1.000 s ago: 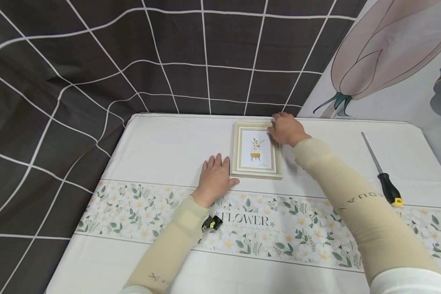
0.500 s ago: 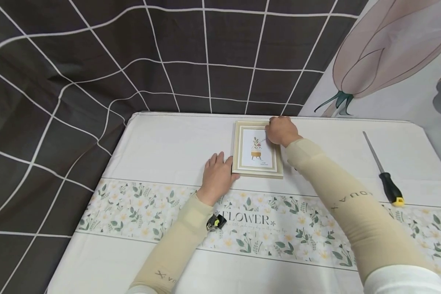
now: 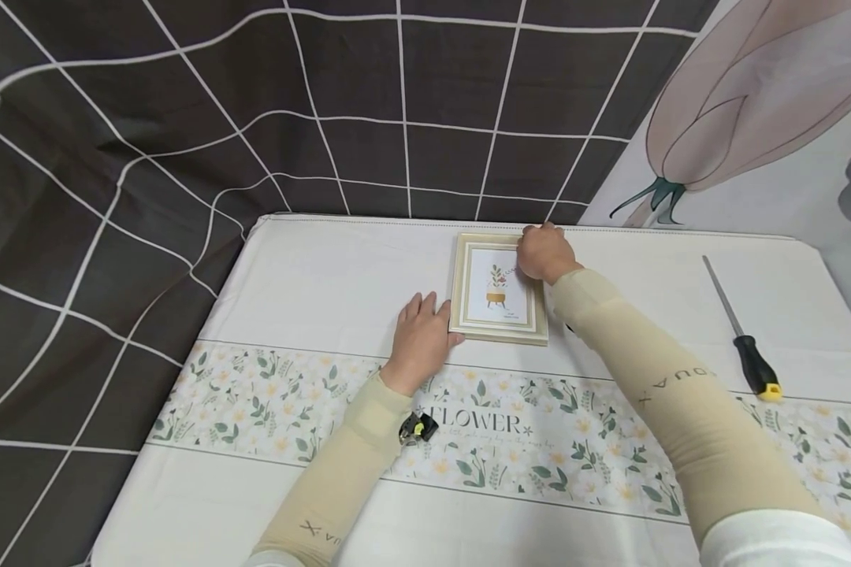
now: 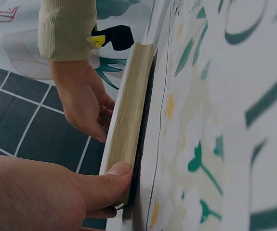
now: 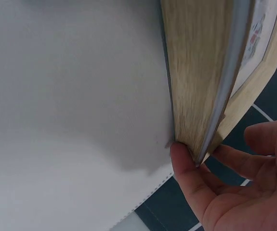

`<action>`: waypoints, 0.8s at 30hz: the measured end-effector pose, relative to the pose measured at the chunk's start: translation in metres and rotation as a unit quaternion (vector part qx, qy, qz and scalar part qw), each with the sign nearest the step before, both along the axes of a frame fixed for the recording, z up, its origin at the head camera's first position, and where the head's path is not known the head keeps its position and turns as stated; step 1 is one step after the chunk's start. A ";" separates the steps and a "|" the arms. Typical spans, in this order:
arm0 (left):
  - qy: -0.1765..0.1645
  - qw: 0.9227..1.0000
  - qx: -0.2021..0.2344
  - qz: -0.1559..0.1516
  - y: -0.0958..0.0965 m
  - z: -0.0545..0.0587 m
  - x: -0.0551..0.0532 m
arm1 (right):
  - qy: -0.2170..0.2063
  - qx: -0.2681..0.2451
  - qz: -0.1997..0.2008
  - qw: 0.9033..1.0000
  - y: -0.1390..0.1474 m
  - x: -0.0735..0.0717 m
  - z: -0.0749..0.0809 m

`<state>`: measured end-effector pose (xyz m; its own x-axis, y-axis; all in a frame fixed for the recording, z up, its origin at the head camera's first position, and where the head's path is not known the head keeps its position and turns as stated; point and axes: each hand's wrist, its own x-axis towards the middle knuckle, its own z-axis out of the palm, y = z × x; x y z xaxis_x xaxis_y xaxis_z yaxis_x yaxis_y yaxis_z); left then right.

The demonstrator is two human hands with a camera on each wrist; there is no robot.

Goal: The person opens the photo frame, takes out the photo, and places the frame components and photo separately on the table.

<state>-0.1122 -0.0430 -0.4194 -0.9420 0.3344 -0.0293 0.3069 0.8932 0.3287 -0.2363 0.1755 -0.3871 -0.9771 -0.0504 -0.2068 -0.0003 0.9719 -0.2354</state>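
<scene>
A picture frame (image 3: 497, 336) in pale gold lies on the white cloth, holding a print of a plant in an orange pot. My left hand (image 3: 420, 346) grips its lower left corner, index finger along the left side and thumb against the bottom edge. In the left wrist view, the thumb of that left hand (image 4: 99, 187) presses the frame's edge (image 4: 128, 106). At the upper right corner, my right hand (image 3: 544, 253) bends over the frame. The right wrist view shows fingertips of this hand (image 5: 254, 178) pinching the corner of the frame (image 5: 196, 72).
A screwdriver-like tool (image 3: 752, 366) with a long grey shaft and black-yellow handle lies to the right on the tablecloth (image 3: 340, 268). A dark curtain (image 3: 340, 79) with white grid lines hangs behind the table's far edge. A wrist camera (image 3: 418, 428) sits by my left sleeve.
My left hand has moved slightly right and now meets the frame's lower left corner. The right hand has shifted a little and bent its fingers closer over the upper right corner.
</scene>
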 end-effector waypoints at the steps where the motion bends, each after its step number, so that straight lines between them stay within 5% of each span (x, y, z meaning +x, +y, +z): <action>1: -0.002 1.000 -0.002 0.000 0.000 0.000 0.000 | 0.003 -0.001 0.002 1.000 0.000 0.000 0.001; 13: 0.011 1.000 0.016 0.012 -0.004 0.013 0.005 | 0.019 -0.031 -0.004 0.999 -0.003 0.000 0.011; 24: 0.011 0.999 0.048 0.023 -0.007 0.026 0.005 | -0.015 -0.052 -0.010 0.998 -0.002 -0.001 0.026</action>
<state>-0.1067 -0.0496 -0.3939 -0.9565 0.2908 0.0211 0.2738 0.8709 0.4081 -0.2376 0.1732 -0.3611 -0.9715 -0.0539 -0.2307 0.0273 0.9418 -0.3352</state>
